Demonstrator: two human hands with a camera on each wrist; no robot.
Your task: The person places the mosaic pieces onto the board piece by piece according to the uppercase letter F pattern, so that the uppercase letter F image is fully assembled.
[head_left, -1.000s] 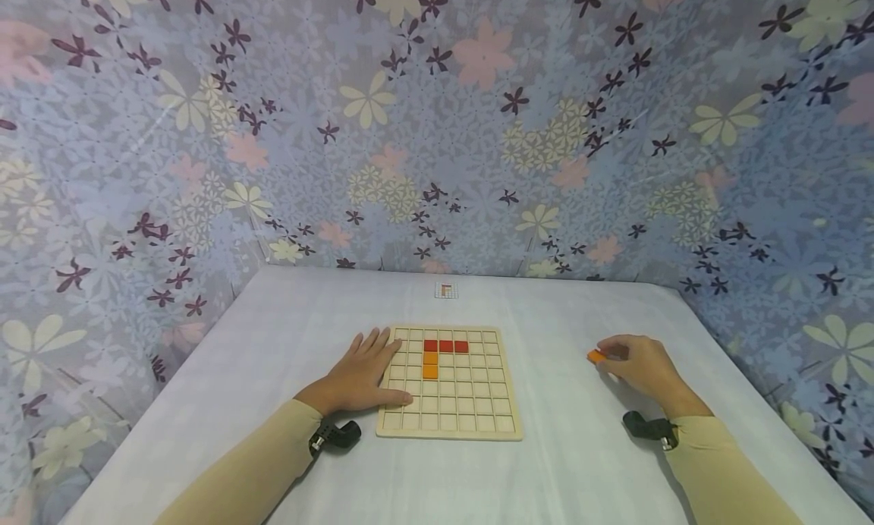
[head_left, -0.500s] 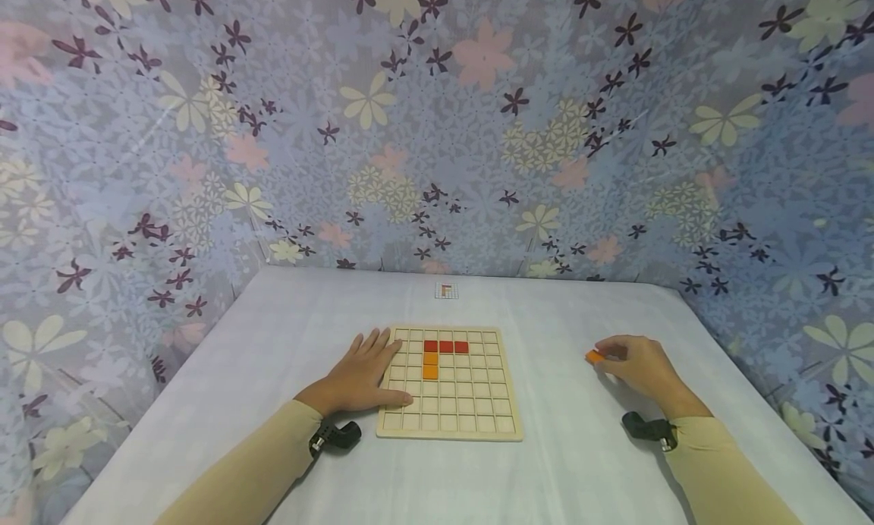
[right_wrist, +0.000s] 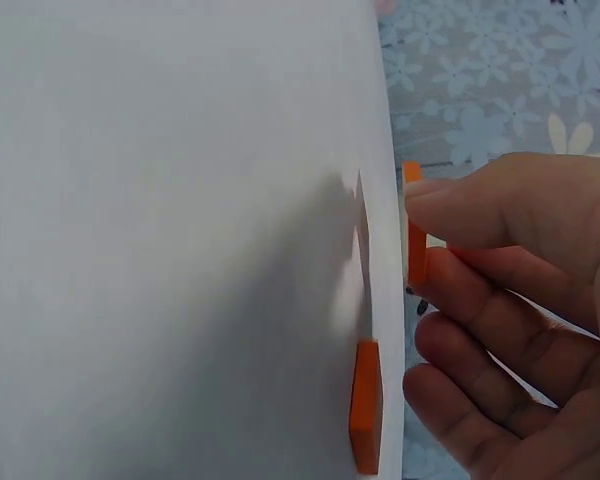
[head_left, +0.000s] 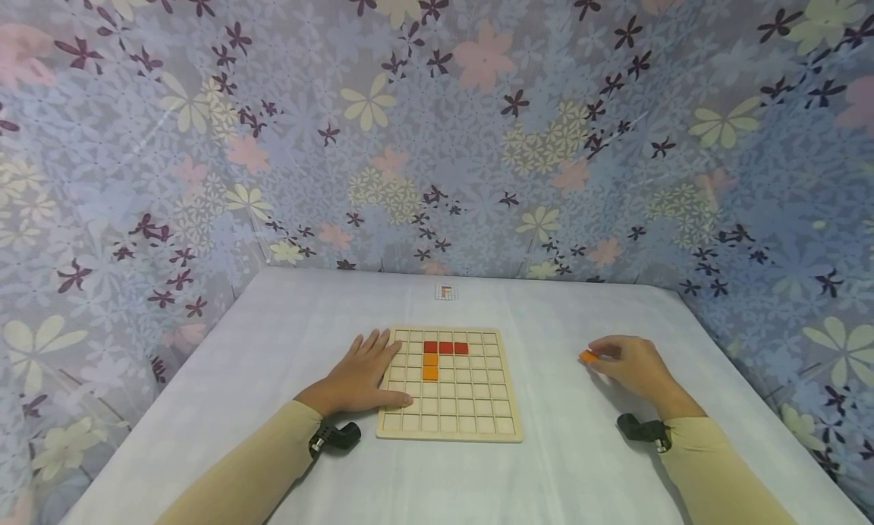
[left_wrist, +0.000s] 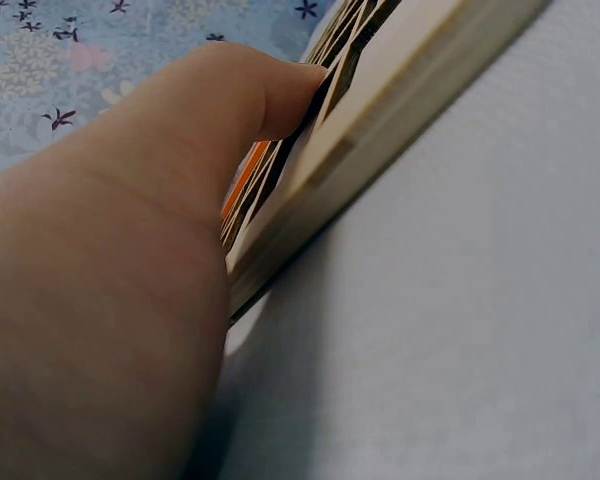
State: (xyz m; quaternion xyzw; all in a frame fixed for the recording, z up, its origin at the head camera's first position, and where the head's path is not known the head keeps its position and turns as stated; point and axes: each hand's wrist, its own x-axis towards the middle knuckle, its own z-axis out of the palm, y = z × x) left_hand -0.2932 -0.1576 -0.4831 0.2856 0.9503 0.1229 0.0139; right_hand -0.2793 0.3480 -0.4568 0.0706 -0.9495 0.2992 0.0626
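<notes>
My left hand (head_left: pixel 358 373) lies spread on the left edge of a wooden grid board (head_left: pixel 478 405), its thumb across the lower left squares. On the board, several square tiles form a corner shape: a row of red tiles (head_left: pixel 446 347) and, below its left end, two orange tiles (head_left: pixel 430 366). To the right of the board, my right hand (head_left: pixel 635 364) pinches an orange tile (right_wrist: pixel 416 225) between thumb and fingers, just above the table. In the right wrist view, a second orange tile (right_wrist: pixel 365 408) rests on the white cloth below the hand; the head view does not show it clearly.
A small printed card (head_left: pixel 447 291) with a coloured grid pattern lies near the table's far edge. White cloth (head_left: pixel 546 464) covers the table. Behind it hangs a floral curtain (head_left: pixel 437 130). Each wrist wears a dark camera mount (head_left: pixel 334 436).
My right hand has shifted slightly left with the orange tile in its pinch. The left hand and the tiles on the board have stayed still.
</notes>
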